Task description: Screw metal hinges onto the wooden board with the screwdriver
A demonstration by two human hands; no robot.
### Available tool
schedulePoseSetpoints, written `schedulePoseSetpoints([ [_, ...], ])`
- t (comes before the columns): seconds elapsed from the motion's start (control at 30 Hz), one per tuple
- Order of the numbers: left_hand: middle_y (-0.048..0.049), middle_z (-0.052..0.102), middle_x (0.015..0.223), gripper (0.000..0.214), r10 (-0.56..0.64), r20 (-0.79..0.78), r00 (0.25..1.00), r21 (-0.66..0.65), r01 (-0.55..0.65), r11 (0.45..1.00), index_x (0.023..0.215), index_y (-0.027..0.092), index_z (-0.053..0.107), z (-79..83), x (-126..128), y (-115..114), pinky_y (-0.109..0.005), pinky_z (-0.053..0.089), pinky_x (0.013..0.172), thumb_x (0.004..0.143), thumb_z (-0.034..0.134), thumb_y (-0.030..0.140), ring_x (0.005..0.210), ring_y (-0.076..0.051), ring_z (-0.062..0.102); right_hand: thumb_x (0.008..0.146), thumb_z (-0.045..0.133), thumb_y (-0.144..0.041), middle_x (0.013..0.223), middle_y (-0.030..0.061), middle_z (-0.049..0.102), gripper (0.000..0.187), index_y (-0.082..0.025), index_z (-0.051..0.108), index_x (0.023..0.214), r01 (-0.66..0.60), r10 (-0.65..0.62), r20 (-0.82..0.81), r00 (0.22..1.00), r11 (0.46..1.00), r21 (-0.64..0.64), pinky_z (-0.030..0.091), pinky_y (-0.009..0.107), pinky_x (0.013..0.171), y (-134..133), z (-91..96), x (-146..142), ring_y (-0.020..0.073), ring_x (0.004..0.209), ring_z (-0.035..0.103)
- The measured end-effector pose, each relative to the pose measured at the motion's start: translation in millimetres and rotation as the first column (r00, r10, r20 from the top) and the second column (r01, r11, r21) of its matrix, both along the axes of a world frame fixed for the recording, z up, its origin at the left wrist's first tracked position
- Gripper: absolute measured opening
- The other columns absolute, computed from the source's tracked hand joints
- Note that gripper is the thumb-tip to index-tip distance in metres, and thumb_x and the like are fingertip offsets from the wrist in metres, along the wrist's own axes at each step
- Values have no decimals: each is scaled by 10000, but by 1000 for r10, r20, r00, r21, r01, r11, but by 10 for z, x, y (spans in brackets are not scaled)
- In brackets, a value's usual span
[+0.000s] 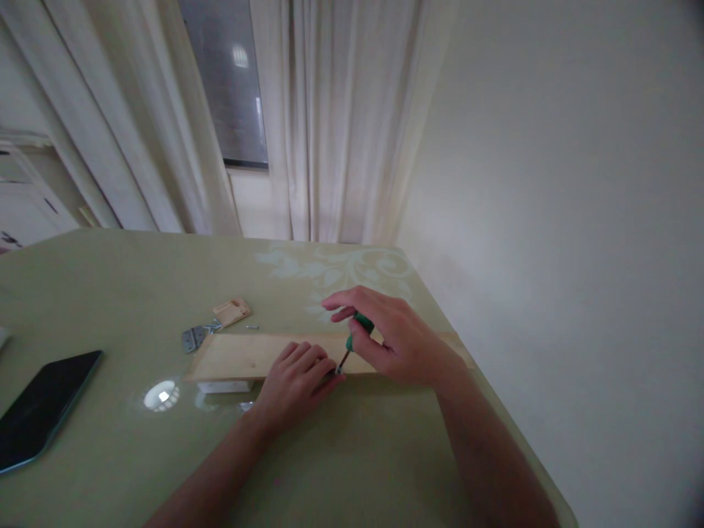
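A green-handled screwdriver (352, 342) is in my right hand (393, 334), its handle between thumb and fingers. The thin shaft slants down to a small metal piece (338, 370) at the near edge of a long, pale wooden board (242, 355). My left hand (300, 378) grips the board by that edge, fingers on top and thumb close to the screwdriver's tip. Most of the metal piece is hidden by my left fingers, so its kind cannot be made out. Under the board's left part sits a white block (224, 386).
Beyond the board's left end lie a grey metal hinge (193, 339), several screws (212, 326), a small wooden piece (232, 311) and one loose screw (252, 327). A dark tablet (44, 407) rests at left on the green table (137, 286). A wall (550, 257) borders the right side.
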State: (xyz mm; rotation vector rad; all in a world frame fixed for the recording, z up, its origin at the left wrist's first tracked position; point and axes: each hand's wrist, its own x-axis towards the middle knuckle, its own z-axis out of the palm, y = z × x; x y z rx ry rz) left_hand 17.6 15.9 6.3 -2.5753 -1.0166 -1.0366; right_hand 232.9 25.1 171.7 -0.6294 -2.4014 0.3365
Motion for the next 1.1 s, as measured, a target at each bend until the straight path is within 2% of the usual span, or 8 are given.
schedulePoseSetpoints([
  [0.1,-31,684,883,141,4,2,1000,11,-4,1000,938,213,664,13,4,-2,-377,397,747,1028,655,321,814,-206,576,1073,537,-328,1001,13,783,271,-231,582,1323,170,-172,-2,985,972,162,487,258,745,47,-105,-39,136,818,718],
  [0.23,-32,691,884,150,12,1,1000,35,-12,999,944,218,669,29,11,1,-377,394,739,1037,638,331,806,-204,577,1055,514,-476,787,29,732,319,-192,656,1038,313,-368,47,929,845,433,410,313,658,89,-187,-104,165,659,615],
  [0.47,-24,672,862,137,4,4,1000,15,-4,1000,936,212,659,29,14,0,-376,388,740,1026,657,315,801,-208,568,1084,418,-254,1257,81,721,329,-217,546,1385,77,-77,7,997,995,58,513,308,901,84,-71,-48,176,1051,690],
  [0.63,-28,668,857,151,10,7,1000,33,-11,999,916,209,648,30,21,2,-377,386,738,1024,658,316,794,-211,559,1032,582,-474,751,23,709,323,-190,694,926,290,-315,7,949,884,367,454,315,693,117,-156,-57,172,671,631],
  [0.8,-28,666,859,146,4,18,1000,18,-5,1000,943,214,656,33,23,-5,-369,390,738,1036,641,325,792,-203,566,1057,399,-254,1285,120,710,415,-161,548,1433,134,-137,28,990,986,97,517,348,916,49,-51,-25,209,1081,679],
  [0.9,-27,666,864,136,1,18,1000,15,-1,1000,947,211,654,30,23,-9,-368,386,740,1033,645,316,794,-204,563,1097,427,-259,1307,65,721,402,-223,511,1488,33,-33,-3,999,999,-25,516,270,891,65,-37,7,141,1054,702],
  [1.0,-25,670,872,124,-5,22,1000,16,4,1000,945,208,654,18,22,-2,-367,381,745,1026,654,302,801,-206,560,1082,516,-367,946,33,780,261,-196,704,1141,217,-224,10,975,953,214,467,266,715,114,-111,1,148,804,704],
  [1.1,-26,669,867,121,-2,29,1000,25,2,1000,946,204,663,6,19,10,-365,375,749,1019,666,301,800,-207,560,1077,487,-441,757,37,715,390,-181,687,865,357,-399,42,916,859,367,404,298,636,113,-145,-24,165,671,644],
])
